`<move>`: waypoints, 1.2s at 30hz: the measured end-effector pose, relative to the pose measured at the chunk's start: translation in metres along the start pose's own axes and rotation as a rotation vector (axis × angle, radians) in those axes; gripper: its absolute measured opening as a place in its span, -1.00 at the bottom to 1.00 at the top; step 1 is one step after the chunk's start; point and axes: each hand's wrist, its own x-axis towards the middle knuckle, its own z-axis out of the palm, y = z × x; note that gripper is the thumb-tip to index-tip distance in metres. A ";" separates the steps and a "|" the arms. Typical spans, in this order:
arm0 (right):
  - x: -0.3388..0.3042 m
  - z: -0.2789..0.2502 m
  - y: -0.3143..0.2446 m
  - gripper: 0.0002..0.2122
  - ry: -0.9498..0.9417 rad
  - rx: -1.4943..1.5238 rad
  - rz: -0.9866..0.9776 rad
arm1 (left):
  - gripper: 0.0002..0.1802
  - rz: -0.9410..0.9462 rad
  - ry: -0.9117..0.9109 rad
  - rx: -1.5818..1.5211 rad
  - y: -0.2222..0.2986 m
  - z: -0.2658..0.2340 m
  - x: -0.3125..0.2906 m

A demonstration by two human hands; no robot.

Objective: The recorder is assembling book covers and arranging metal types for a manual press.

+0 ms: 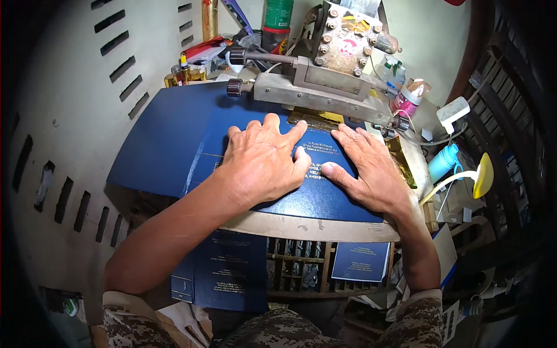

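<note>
Both hands lie flat and open, gripping nothing: the left hand (264, 159) spreads its fingers across the middle of a dark blue hardback cover (191, 136), and the right hand (371, 168) presses down just beside it, thumb pointing in toward the left one. The cover rests opened out on the worn tabletop (301, 227), its far edge tucked under the grey metal head of a stamping press (325, 87); lines of gold lettering show between the two hands, and a strip of gold foil (316, 119) sits right at the press. I judge the cover to be stiff board under cloth, light enough to slide yet smooth, so flat palms hold it better than a pinch, and lifting it would be best done by its free left edge. Below the tabletop edge hangs another blue cover (229, 275) with small gold print, and a smaller blue card (361, 261) lies to its right. Behind the press stand a green bottle (278, 14), a pale bottle with a pink label (409, 98) and some small amber bottles (184, 72). At the right are a turquoise bottle (444, 162), a white plug adapter (454, 111) and a yellow-headed lamp (483, 175). A slotted grey metal panel (87, 87) runs down the left side.
</note>
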 end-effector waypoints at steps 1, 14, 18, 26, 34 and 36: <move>0.000 0.001 0.000 -0.26 0.027 -0.010 -0.015 | -0.50 0.000 0.000 0.001 0.000 0.000 0.000; 0.054 -0.065 0.036 -0.66 0.848 0.312 0.119 | -0.51 -0.011 -0.062 -0.047 -0.005 -0.004 0.004; 0.111 -0.100 0.072 -0.53 0.801 0.328 0.204 | -0.51 -0.009 -0.046 -0.046 -0.002 -0.003 0.004; 0.205 -0.139 0.087 -0.57 0.702 0.527 -0.099 | -0.51 -0.004 -0.005 -0.044 -0.003 0.000 0.003; 0.186 -0.223 0.159 -0.70 0.666 0.255 -0.500 | -0.54 0.019 0.063 -0.052 -0.001 0.002 0.002; 0.172 -0.253 0.123 -0.71 0.652 0.237 -0.552 | -0.55 0.011 0.055 -0.065 -0.004 0.002 0.003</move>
